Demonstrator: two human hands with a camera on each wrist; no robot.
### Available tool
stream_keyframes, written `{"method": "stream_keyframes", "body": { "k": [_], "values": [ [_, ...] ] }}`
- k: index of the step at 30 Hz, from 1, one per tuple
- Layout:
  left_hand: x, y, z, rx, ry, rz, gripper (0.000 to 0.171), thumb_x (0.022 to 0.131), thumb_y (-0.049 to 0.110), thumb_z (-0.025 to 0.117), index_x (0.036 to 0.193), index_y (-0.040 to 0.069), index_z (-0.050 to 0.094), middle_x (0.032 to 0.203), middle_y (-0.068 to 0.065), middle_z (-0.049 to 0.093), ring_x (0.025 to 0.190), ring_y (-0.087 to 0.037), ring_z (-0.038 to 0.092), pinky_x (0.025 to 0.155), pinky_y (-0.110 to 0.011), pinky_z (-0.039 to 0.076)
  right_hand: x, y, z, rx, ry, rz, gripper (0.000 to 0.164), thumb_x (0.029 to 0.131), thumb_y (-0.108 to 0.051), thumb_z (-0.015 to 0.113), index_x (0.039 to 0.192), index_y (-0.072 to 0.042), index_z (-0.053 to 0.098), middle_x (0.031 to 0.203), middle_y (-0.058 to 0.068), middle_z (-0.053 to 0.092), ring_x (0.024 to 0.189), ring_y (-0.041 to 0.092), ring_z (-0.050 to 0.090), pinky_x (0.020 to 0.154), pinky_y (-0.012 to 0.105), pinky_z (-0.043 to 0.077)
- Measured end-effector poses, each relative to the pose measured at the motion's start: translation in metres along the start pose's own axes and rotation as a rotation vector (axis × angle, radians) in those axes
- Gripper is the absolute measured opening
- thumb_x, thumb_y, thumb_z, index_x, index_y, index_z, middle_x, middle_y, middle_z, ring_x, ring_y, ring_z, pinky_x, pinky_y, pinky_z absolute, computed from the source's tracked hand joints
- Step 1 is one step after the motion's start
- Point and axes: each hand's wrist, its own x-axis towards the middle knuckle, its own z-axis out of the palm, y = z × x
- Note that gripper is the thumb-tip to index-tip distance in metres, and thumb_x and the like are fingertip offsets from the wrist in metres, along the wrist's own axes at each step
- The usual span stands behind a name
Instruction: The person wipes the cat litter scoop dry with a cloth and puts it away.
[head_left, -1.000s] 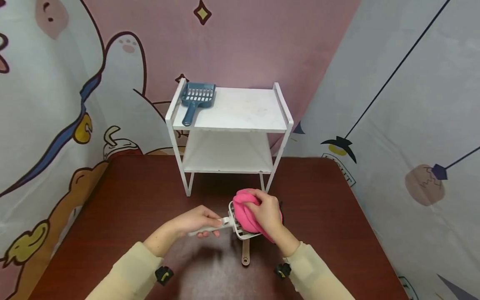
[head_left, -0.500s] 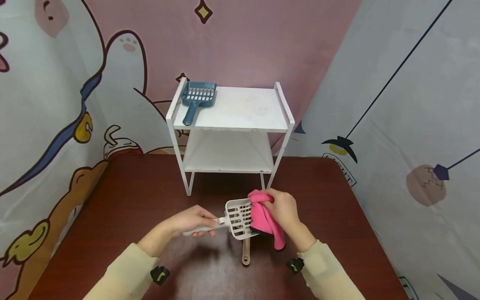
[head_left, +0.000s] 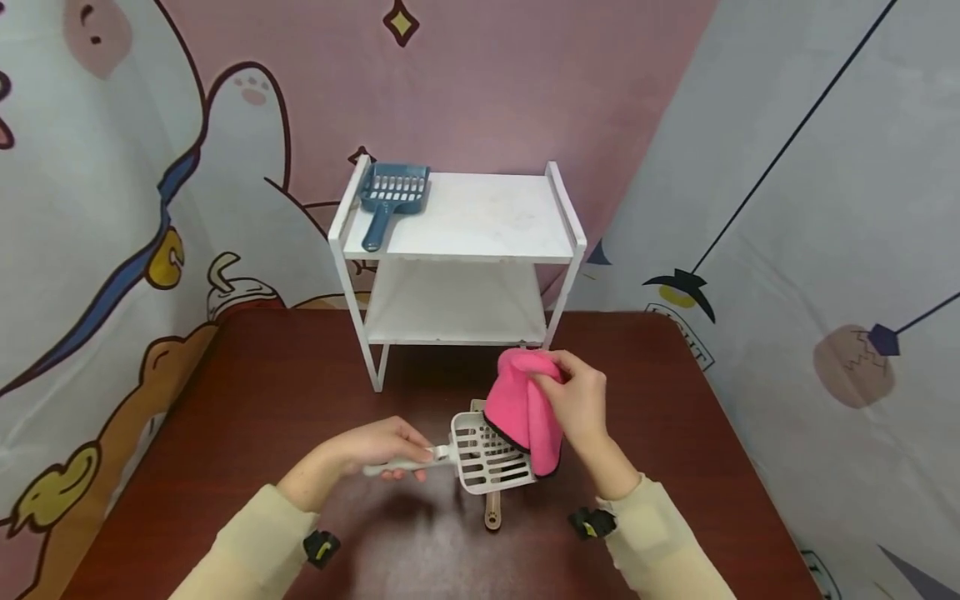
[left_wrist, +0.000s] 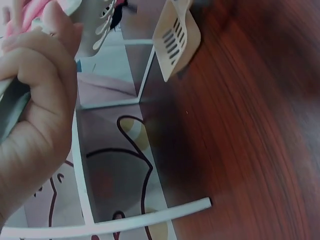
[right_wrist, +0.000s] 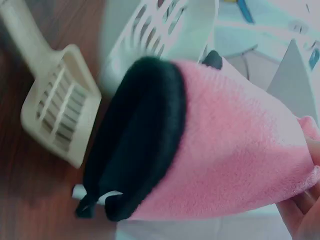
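Observation:
My left hand (head_left: 382, 446) grips the handle of a white slotted litter scoop (head_left: 444, 453), held over the table with its head pointing right. My right hand (head_left: 581, 400) pinches the top of a pink fuzzy cloth (head_left: 528, 408) with black edging. The cloth hangs down over the far right part of the scoop's head; in the right wrist view the pink cloth (right_wrist: 235, 145) shows a dark opening at its lower end. Beneath the white scoop lies a beige litter scoop (head_left: 492, 510), its head mostly hidden in the head view but visible in the left wrist view, this beige scoop (left_wrist: 192, 42) resting on the table.
A white two-tier shelf (head_left: 487, 217) stands at the back of the dark red-brown table (head_left: 262, 400). On its top board, at the left, lies a blue slotted scoop (head_left: 393, 192). Cartoon-printed fabric (head_left: 487, 83) hangs behind and around the table.
The pink cloth has come off most of the white scoop's head, first rightward, then up and away, and now hangs from my right hand. The white scoop has shifted slightly left and nearer.

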Motion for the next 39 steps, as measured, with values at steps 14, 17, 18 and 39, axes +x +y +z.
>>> {"method": "stream_keyframes", "body": {
  "k": [14, 17, 18, 39],
  "values": [
    [0.009, 0.011, 0.009, 0.000, 0.071, 0.035, 0.028, 0.090, 0.010, 0.057, 0.110, -0.010, 0.063, 0.064, 0.003, 0.064, 0.044, -0.001, 0.040, 0.043, -0.014, 0.031, -0.036, -0.031, 0.044, 0.027, -0.191, -0.043, 0.020, 0.070, -0.012, 0.080, 0.087, -0.007, 0.073, 0.078, 0.005, 0.072, 0.069, 0.018, 0.065, 0.061, 0.027, 0.051],
    [0.007, 0.011, 0.009, 0.000, 0.099, 0.039, 0.028, 0.090, 0.009, 0.057, 0.110, -0.010, 0.063, 0.064, 0.001, 0.064, 0.044, -0.002, 0.041, 0.043, -0.015, 0.031, -0.035, -0.032, 0.043, 0.100, -0.239, 0.036, 0.018, 0.072, -0.014, 0.079, 0.088, -0.007, 0.073, 0.081, 0.004, 0.073, 0.072, 0.016, 0.065, 0.062, 0.023, 0.051],
    [0.007, 0.011, 0.008, 0.000, 0.107, 0.041, 0.028, 0.090, 0.010, 0.057, 0.110, -0.009, 0.063, 0.065, 0.000, 0.064, 0.044, -0.002, 0.041, 0.043, -0.015, 0.032, -0.035, -0.032, 0.043, 0.117, -0.257, 0.054, 0.018, 0.073, -0.014, 0.079, 0.088, -0.007, 0.073, 0.081, 0.004, 0.073, 0.071, 0.014, 0.064, 0.061, 0.022, 0.050],
    [0.000, -0.004, -0.010, -0.053, 0.167, 0.053, 0.038, 0.093, 0.013, 0.056, 0.122, -0.010, 0.054, 0.070, 0.002, 0.064, 0.047, 0.000, 0.041, 0.043, -0.014, 0.033, -0.040, 0.002, 0.023, -0.078, -0.589, -0.029, 0.013, 0.070, -0.011, 0.080, 0.078, -0.012, 0.071, 0.073, -0.004, 0.068, 0.064, 0.002, 0.048, 0.056, 0.016, 0.040]
  ]
}}
